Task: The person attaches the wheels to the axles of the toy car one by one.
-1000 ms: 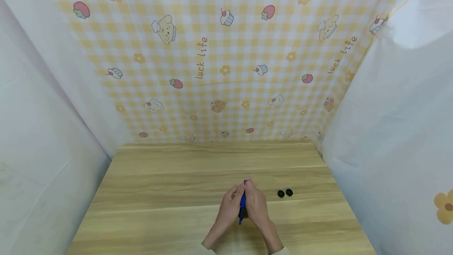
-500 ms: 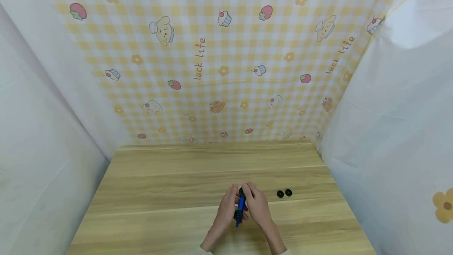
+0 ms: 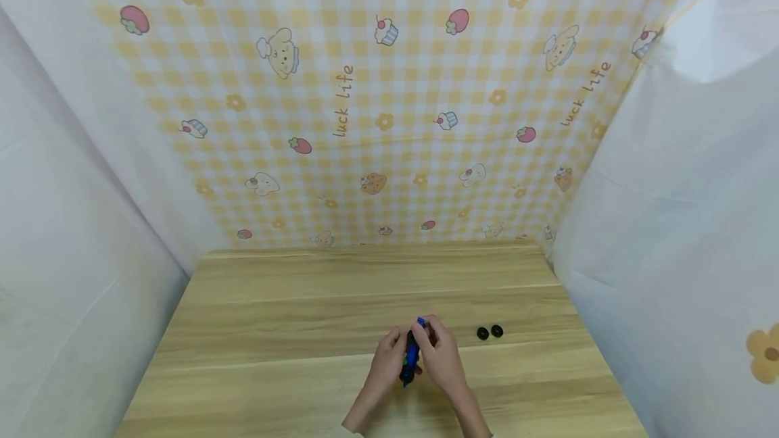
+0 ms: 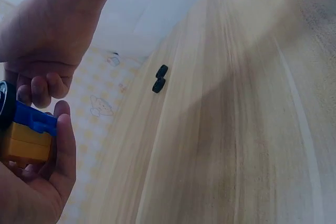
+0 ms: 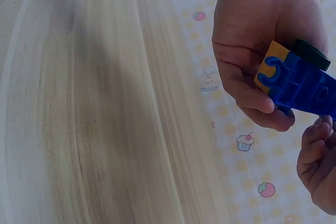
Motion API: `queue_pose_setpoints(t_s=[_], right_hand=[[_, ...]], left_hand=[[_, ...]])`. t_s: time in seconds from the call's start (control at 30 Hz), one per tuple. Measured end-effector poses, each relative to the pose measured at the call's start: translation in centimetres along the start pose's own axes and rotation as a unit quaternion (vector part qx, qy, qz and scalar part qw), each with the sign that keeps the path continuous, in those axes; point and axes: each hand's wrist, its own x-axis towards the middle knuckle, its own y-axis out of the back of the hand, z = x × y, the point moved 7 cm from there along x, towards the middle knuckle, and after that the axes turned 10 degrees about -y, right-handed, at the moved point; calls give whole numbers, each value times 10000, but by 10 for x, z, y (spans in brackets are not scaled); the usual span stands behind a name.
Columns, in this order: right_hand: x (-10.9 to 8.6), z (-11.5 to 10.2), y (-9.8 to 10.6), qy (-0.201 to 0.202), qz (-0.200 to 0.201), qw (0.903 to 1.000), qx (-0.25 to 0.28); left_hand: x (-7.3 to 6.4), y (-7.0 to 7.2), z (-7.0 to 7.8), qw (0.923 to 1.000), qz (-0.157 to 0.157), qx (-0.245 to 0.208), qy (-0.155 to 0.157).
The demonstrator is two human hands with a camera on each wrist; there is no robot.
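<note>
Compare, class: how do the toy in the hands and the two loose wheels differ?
Colour: the toy shows blue and orange, while the loose wheels look black.
Place: the left hand and right hand hold the toy; the loose wheels lie on the table.
Size: the toy is longer than either loose wheel.
Shared: both include something dark and round.

The worktop (image 3: 274, 303) was pale wood-grain, its streaks running parallel to its far edge. Behind that edge rose a yellow-and-white checked cloth (image 3: 389, 96) printed with flowers, strawberries, cupcakes, cartoon animals and "luck life". Beyond the left edge hung a creased white left sheet (image 3: 67, 174); beyond the right edge, a white right sheet (image 3: 681, 208), brightest near its top.
</note>
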Motion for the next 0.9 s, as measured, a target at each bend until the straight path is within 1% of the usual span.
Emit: queue_pose_setpoints(t_s=[0.17, 0.23, 0.33, 0.4, 0.47, 0.57, 0.67, 0.77, 0.83, 0.9], right_hand=[[-10, -21, 7, 58, 164, 9998, 75], [-11, -25, 8, 119, 253, 9996, 71], [-12, -26, 9, 192, 334, 9992, 43], [-11, -24, 10, 175, 356, 9992, 25], [-8, -17, 9, 149, 393, 9991, 2], [-3, -3, 7, 192, 478, 9987, -17], [2, 8, 5, 311, 490, 9983, 20], [4, 12, 4, 375, 396, 9984, 181], [4, 13, 4, 351, 332, 9984, 303], [4, 15, 5, 232, 318, 9986, 354]], left_hand=[[2, 0, -6, 9999, -5, -83, 97], [2, -1, -6, 9998, -65, -128, 113], [3, -1, -7, 9995, -236, -158, 145], [3, -2, -7, 9990, -382, -159, 162], [2, -3, -7, 9986, -475, -152, 174], [2, -3, -6, 9986, -504, -118, 135], [3, -2, -6, 9990, -390, -150, 126], [4, 0, -7, 9992, -244, -246, 181], [4, 1, -7, 9990, -193, -333, 224], [3, 1, -7, 9988, -120, -400, 241]])
